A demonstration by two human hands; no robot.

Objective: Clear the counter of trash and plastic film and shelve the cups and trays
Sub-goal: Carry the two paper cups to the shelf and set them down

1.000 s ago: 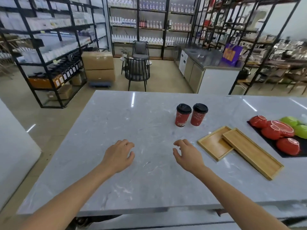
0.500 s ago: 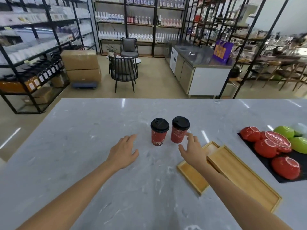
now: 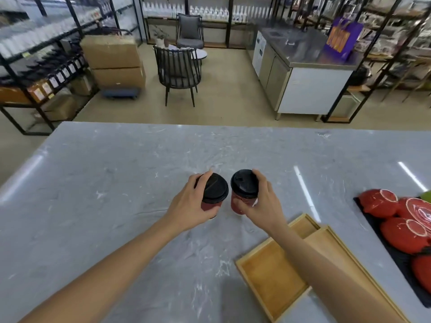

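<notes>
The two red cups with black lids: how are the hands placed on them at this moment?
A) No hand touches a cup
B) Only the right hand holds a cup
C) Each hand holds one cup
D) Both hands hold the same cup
C: the left hand wraps the left cup, and the right hand wraps the right cup, on the grey counter.

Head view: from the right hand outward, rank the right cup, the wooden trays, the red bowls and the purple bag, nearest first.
1. Right cup: held in the right hand, touching it.
2. Wooden trays: on the counter just below the right forearm.
3. Red bowls: on the dark mat at the counter's right edge.
4. Purple bag: on the steel counter across the aisle, far back right.
</notes>
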